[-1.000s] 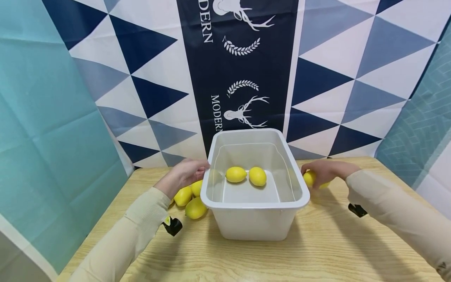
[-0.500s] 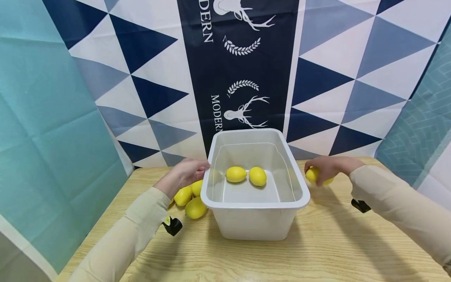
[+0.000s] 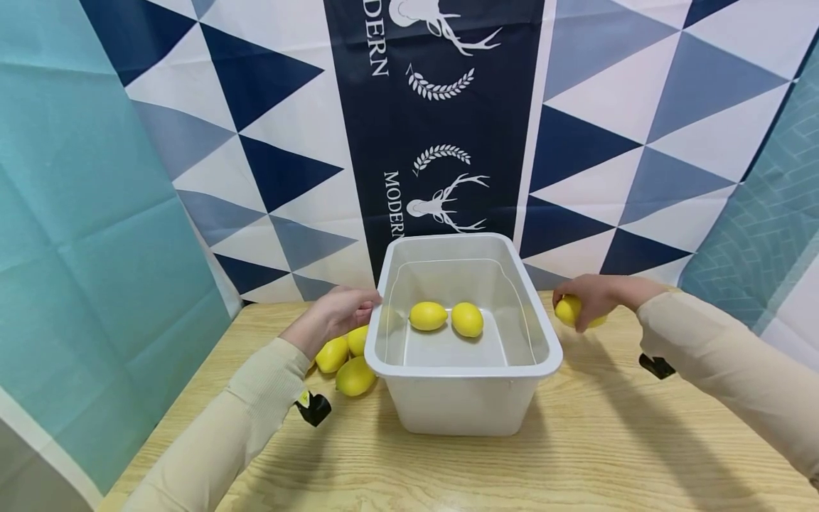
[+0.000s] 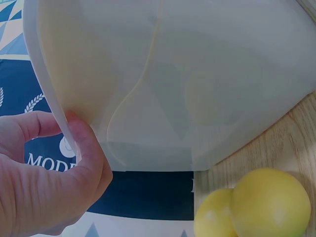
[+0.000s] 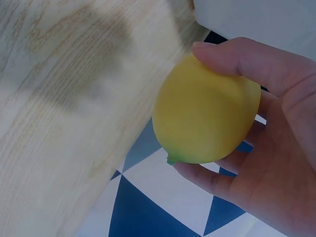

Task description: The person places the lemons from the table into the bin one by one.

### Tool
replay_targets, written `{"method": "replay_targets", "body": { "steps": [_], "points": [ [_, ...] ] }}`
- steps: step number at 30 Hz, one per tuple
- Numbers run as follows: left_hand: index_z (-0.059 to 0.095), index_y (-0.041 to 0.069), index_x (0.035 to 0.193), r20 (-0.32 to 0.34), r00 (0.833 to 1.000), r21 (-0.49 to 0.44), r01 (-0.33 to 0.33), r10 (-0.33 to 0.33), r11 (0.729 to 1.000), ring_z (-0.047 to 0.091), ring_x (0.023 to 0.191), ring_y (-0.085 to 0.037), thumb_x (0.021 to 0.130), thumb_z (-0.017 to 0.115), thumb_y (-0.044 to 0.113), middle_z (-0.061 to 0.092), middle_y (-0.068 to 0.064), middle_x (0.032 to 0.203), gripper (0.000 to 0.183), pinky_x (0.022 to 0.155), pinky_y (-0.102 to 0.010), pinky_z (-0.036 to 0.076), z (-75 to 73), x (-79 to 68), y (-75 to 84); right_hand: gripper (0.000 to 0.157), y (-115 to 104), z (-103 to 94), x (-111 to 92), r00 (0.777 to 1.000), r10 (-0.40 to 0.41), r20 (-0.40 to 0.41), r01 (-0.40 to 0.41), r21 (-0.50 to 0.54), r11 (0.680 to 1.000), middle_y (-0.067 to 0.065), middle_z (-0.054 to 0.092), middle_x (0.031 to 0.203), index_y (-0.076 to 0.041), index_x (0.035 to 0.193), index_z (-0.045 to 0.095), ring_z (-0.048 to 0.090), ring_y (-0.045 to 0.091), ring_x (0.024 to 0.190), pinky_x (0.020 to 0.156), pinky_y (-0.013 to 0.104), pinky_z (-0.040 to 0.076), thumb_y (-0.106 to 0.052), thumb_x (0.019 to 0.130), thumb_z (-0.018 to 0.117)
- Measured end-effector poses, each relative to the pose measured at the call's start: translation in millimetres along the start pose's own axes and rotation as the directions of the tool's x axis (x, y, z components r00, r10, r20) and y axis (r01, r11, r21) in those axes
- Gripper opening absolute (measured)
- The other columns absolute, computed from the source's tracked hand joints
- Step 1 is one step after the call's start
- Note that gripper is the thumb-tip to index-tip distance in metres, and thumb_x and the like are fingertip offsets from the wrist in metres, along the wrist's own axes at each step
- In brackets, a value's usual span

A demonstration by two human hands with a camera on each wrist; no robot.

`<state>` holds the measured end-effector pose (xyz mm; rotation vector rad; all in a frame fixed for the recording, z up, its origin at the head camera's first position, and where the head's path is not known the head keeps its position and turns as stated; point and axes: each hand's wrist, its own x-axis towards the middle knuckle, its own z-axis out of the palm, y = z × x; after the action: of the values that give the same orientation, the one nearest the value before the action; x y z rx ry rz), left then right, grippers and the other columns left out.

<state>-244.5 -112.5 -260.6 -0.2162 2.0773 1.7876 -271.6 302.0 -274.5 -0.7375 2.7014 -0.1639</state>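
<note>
A light grey plastic bin [image 3: 456, 405] stands mid-table with two lemons [image 3: 429, 316] on its floor. My left hand [image 3: 335, 313] pinches the bin's left rim, thumb on one side and curled fingers on the other, as the left wrist view [image 4: 74, 173] shows. To the right of the bin, my right hand [image 3: 595, 297] grips a lemon [image 5: 207, 108] by its sides, its green stem tip uncovered in the right wrist view. That lemon is close over the table's back right part. Several more lemons [image 3: 355, 377] lie left of the bin, partly hidden by my left hand.
The wooden table [image 3: 448, 473] runs back to a blue and white patterned cloth [image 3: 441, 142]. Teal cloth [image 3: 96, 235] hangs along the left side, and more hangs at the right. Black wrist cameras [image 3: 313, 409] sit beneath both sleeves.
My right hand has moved a little right and up in the head view with the lemon, away from the bin. The left hand and the bin stay where they were.
</note>
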Motion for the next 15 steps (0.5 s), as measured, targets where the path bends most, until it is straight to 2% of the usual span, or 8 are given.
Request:
{"method": "replay_targets", "body": {
  "steps": [9,15],
  "points": [
    [0.046,-0.004,0.132,0.005,1.0,-0.001,-0.002,0.002,1.0,0.056,0.076,-0.01,0.092,0.057,0.01,0.053,-0.008,0.105,0.044,0.067,-0.012,0.055,-0.6,-0.2,0.1,0.04,-4.7,-12.7,-2.7,1.0,0.007,-0.014,-0.007,-0.026,1.0,0.004,0.059,0.094,-0.01,0.103,0.06,0.051,0.02,0.084,0.073,0.035,0.047,-0.011,0.068,0.079],
    [0.045,-0.005,0.132,0.006,1.0,-0.009,-0.004,0.004,1.0,0.056,0.074,-0.009,0.092,0.058,0.009,0.052,-0.007,0.101,0.045,0.067,-0.012,0.055,-0.1,-1.3,0.4,0.042,-9.4,-22.4,-7.3,0.999,0.047,-0.004,-0.047,-0.021,0.999,0.005,0.058,0.096,-0.01,0.106,0.059,0.05,0.021,0.085,0.074,0.036,0.048,-0.011,0.069,0.078]
  ]
}}
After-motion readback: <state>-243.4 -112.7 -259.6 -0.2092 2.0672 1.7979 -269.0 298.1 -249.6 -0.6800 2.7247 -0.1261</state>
